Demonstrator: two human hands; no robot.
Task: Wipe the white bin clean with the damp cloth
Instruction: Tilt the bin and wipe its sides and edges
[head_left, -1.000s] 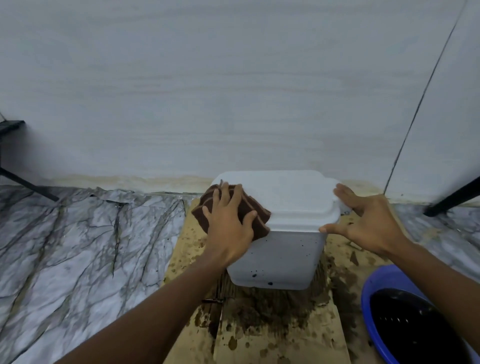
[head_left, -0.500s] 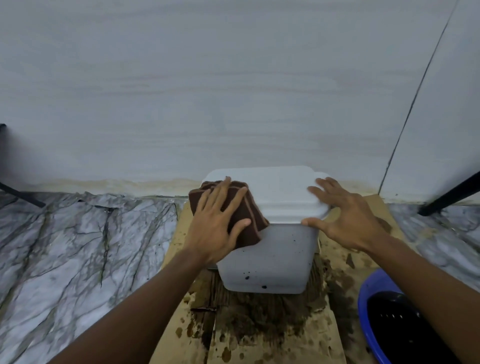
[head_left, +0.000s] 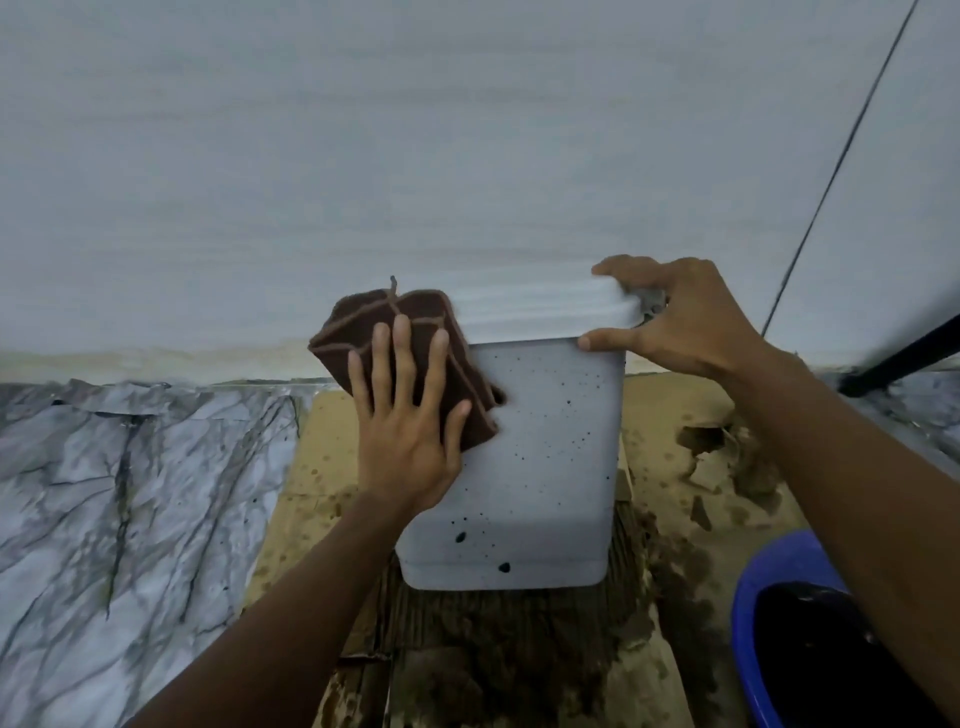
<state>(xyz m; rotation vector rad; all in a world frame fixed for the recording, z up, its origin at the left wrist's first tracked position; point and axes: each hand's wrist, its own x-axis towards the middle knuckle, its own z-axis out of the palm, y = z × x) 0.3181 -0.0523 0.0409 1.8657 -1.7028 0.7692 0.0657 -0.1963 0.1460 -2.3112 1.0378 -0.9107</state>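
The white bin (head_left: 545, 467) stands lidded on wet, stained cardboard, its front wall speckled with dark spots. A folded brown cloth (head_left: 395, 332) lies against the bin's upper left corner. My left hand (head_left: 405, 426) presses the cloth flat onto the bin with straight, spread fingers. At the lid's right corner my right hand (head_left: 675, 322) grips the rim, fingers over the top and thumb under the lid edge.
A blue basin (head_left: 753, 597) of dark water sits at the lower right. Soggy cardboard (head_left: 519, 649) with torn bits lies under and right of the bin. Marble-patterned sheet (head_left: 130, 493) covers the floor to the left. A white wall stands close behind; a black leg (head_left: 904, 358) slants at right.
The view dropped lower, so the bin's front wall now shows. My left hand slid the cloth from the lid's left edge down onto the bin's side. My right hand closed round the lid corner.
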